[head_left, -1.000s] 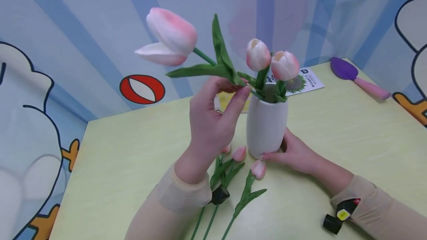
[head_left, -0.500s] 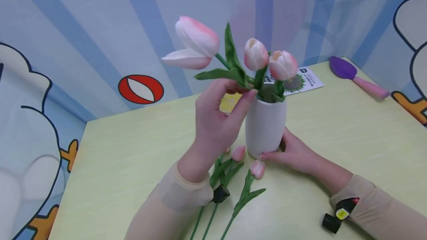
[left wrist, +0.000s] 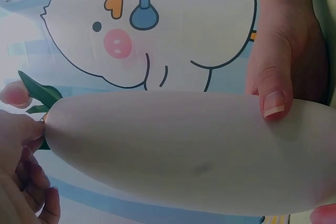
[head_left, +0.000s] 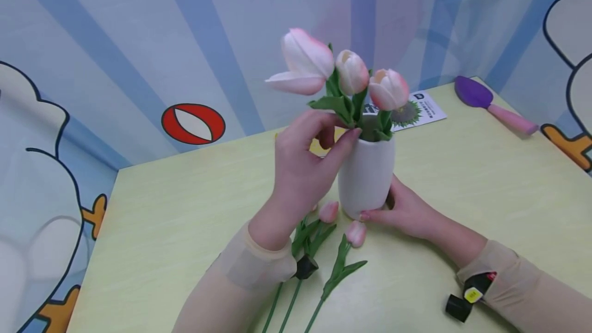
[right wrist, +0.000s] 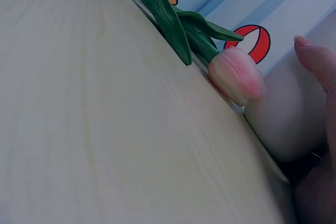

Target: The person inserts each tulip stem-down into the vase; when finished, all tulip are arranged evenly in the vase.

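In the head view my left hand (head_left: pixel 305 161) pinches a pink-and-white tulip (head_left: pixel 305 63) just below its leaves, at the rim of a white vase (head_left: pixel 367 176). Its bloom leans left, and one petal sticks out; the lower stem is hidden by the hand and vase. Two more tulips stand in the vase, the nearer one (head_left: pixel 388 90) on the right. Low on the vase, my right hand (head_left: pixel 411 212) grips its base, thumb at the front. The left wrist view shows the vase (left wrist: pixel 184 150) between the left fingers at its mouth and the right thumb (left wrist: pixel 275 100).
Several tulips lie on the table in front of the vase, one tulip (head_left: pixel 355 234) close to its base. A purple scoop with a pink handle (head_left: pixel 513 119) lies at the back right. Behind the vase is a printed card (head_left: pixel 423 109), near the patterned backdrop (head_left: pixel 259 4).
My left hand has moved right and slightly down with its tulip, bringing the bloom beside the two in the vase. The right hand keeps its hold on the vase.
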Tool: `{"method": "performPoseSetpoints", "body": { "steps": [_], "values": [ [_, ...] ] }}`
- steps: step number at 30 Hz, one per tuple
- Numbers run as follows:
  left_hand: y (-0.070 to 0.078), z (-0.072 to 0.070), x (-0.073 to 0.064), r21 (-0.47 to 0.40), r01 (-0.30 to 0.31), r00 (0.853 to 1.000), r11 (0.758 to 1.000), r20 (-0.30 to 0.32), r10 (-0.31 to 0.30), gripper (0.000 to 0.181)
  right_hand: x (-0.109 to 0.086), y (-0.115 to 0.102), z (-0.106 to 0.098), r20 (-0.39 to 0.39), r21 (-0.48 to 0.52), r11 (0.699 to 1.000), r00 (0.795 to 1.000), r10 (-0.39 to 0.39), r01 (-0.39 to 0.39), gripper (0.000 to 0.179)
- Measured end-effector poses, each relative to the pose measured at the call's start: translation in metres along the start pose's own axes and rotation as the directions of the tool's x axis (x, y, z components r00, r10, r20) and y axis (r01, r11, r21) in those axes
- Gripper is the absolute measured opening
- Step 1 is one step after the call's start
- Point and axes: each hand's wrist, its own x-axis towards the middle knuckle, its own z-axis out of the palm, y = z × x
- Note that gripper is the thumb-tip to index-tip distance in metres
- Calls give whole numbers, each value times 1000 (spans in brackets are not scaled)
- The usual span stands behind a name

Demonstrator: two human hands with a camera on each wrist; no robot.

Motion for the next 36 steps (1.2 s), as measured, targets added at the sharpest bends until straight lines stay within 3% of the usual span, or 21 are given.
{"method": "performPoseSetpoints", "body": {
  "steps": [5,22,36],
  "values": [
    [0,1,0,-10,55,998,998,22,-55,7,0,0,0,0,5,1000,1000,1,-1,92],
    [-1,0,-1,-19,89,994,996,63,-88,7,0,0,0,10,13,1000,1000,-7,7,91],
    [0,-2,-1,-97,109,994,989,31,-106,18,0,0,0,2,3,1000,1000,-4,4,91]
  ]
}}
